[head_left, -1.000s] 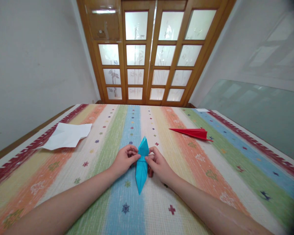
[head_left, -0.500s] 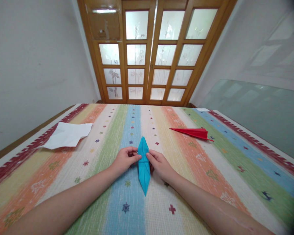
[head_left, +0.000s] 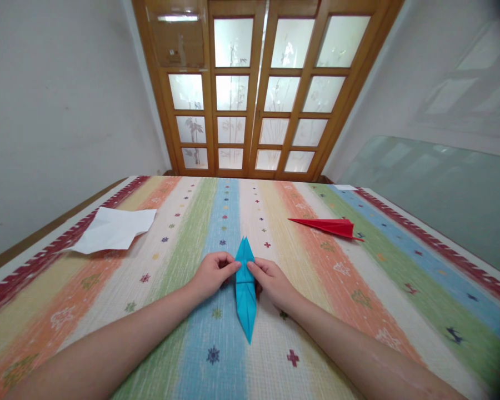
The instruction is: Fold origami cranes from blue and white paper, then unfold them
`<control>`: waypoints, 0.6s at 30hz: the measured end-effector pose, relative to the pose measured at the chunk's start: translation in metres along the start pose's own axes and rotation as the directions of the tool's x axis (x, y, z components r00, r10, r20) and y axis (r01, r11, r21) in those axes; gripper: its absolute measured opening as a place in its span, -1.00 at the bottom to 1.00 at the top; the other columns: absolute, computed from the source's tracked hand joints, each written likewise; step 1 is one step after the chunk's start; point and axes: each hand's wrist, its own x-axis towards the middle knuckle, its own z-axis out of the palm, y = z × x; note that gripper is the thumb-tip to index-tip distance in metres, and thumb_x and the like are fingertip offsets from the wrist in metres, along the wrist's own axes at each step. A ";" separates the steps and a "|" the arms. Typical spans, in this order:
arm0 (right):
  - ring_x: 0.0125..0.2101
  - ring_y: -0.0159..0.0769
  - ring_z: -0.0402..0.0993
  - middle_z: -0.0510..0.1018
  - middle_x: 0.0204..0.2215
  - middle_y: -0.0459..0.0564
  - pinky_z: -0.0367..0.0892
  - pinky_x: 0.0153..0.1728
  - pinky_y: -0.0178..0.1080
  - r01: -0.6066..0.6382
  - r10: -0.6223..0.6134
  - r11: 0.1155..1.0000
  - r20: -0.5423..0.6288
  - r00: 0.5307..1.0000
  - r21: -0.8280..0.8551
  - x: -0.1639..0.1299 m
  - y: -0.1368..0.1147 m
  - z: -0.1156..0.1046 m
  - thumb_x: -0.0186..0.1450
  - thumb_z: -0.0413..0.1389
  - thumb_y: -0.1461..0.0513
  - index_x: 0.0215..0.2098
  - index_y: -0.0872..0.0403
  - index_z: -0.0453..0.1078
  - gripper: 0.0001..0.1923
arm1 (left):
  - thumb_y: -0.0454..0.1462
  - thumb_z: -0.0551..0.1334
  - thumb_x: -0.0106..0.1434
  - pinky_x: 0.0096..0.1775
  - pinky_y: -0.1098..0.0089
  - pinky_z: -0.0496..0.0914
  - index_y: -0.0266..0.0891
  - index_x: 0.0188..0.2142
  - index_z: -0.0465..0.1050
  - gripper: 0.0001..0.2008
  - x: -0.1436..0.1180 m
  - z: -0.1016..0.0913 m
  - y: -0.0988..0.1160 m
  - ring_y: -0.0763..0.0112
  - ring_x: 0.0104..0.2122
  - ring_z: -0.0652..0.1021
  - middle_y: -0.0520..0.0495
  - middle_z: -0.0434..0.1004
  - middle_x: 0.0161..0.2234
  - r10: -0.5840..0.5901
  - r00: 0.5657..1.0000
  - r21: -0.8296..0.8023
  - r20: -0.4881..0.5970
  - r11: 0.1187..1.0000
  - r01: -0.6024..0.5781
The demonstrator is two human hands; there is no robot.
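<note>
Blue folded paper (head_left: 246, 303) shifted slightly nearer | left fingers (head_left: 230, 269), right fingers (head_left: 259, 269) pinching opposite edges

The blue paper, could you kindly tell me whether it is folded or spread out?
Folded. The blue paper forms a narrow shape, pointed at both ends and creased, pinched by the left hand and the right hand.

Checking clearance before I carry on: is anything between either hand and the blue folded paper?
Nothing visible: the left hand and right hand both hold the blue folded paper directly. The red folded paper and white sheet lie apart, off to either side.
</note>
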 end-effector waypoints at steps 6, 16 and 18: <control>-0.66 -0.41 0.22 0.28 -0.63 -0.19 0.19 -0.65 -0.34 -0.033 0.038 0.994 -0.047 0.998 0.100 0.002 -0.001 0.001 0.25 0.12 -0.20 -0.44 0.05 0.29 -0.50 | -0.10 0.40 0.12 -0.45 0.48 0.27 -0.27 -0.32 0.45 -0.69 -0.003 0.003 0.001 0.49 -0.53 0.40 0.05 0.43 -0.50 0.025 0.997 -0.026 0.074 0.999 -0.024; -0.70 -0.36 0.42 0.41 -0.63 -0.19 0.30 -0.71 -0.35 -0.076 0.076 0.995 -0.003 0.997 0.069 0.001 -0.003 0.000 0.27 0.14 -0.17 -0.35 0.05 0.30 -0.54 | -0.06 0.36 0.15 -0.58 0.50 0.18 -0.25 -0.32 0.39 -0.68 0.001 -0.001 -0.002 0.54 -0.66 0.32 0.14 0.33 -0.63 -0.032 0.999 -0.086 0.025 0.996 0.034; -0.71 -0.37 0.43 0.40 -0.65 -0.21 0.31 -0.71 -0.37 -0.073 0.073 0.996 0.004 0.997 0.060 0.000 -0.003 -0.001 0.26 0.18 -0.14 -0.39 0.05 0.26 -0.55 | -0.05 0.35 0.16 -0.61 0.51 0.17 -0.25 -0.31 0.38 -0.67 0.001 -0.002 -0.002 0.54 -0.67 0.31 0.15 0.32 -0.64 -0.048 0.999 -0.092 0.000 0.995 0.048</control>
